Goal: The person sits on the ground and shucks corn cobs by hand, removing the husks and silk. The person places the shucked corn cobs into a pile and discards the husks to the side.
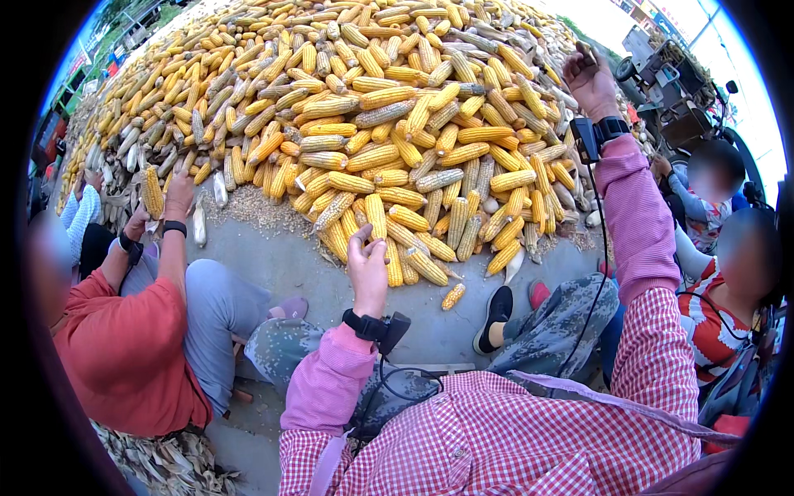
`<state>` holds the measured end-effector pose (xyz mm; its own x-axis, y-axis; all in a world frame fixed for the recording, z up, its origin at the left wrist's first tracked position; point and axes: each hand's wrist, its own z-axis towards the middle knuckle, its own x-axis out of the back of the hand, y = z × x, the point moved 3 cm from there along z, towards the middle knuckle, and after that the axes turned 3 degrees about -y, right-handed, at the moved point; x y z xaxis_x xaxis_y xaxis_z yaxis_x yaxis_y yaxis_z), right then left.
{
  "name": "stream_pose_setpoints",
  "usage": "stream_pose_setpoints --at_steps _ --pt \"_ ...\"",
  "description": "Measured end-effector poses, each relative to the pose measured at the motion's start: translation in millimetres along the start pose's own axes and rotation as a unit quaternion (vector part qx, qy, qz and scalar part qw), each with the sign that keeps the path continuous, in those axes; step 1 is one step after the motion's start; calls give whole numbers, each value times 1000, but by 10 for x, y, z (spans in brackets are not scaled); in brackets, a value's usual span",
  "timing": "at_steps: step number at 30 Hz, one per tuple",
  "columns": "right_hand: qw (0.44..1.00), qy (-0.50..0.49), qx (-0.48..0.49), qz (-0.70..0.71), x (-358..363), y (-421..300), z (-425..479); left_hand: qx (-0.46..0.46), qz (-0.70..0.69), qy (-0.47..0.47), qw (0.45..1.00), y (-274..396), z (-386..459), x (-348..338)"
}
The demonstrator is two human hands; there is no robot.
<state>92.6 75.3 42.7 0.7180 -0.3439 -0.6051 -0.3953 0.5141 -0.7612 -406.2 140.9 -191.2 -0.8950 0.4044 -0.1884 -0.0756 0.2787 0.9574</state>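
My left hand is at the near edge of a large heap of husked corn ears, palm up with the fingers partly curled and apart. Just beyond its fingertips a yellow corn ear points away from me; I see no clear grip on it. My right hand is raised at the heap's right side, fingers bent. Something small and dark shows at its fingertips, too small to identify. Both wrists carry black straps with small devices. A short, partly bare corn ear lies alone on the concrete floor.
To my left, a person in a red top holds a corn ear. Other people sit close on my right. Dry husks lie at lower left, loose kernels along the heap. A cable hangs from my right wrist.
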Motion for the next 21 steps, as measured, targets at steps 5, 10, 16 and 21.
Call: stream_pose_setpoints --at_steps 5,10,16,21 --pt "986 28 -122 -106 -461 599 -608 -2 15 -6 1000 -69 12 24" --pt "941 117 -307 -87 206 2105 -1644 4 -1 -16 1000 -115 7 -80" --pt "831 154 -511 -157 578 3628 -2663 45 -17 -3 999 38 -31 1" --pt "756 47 -502 -417 807 4530 -3242 94 -32 -4 995 -35 -8 -20"
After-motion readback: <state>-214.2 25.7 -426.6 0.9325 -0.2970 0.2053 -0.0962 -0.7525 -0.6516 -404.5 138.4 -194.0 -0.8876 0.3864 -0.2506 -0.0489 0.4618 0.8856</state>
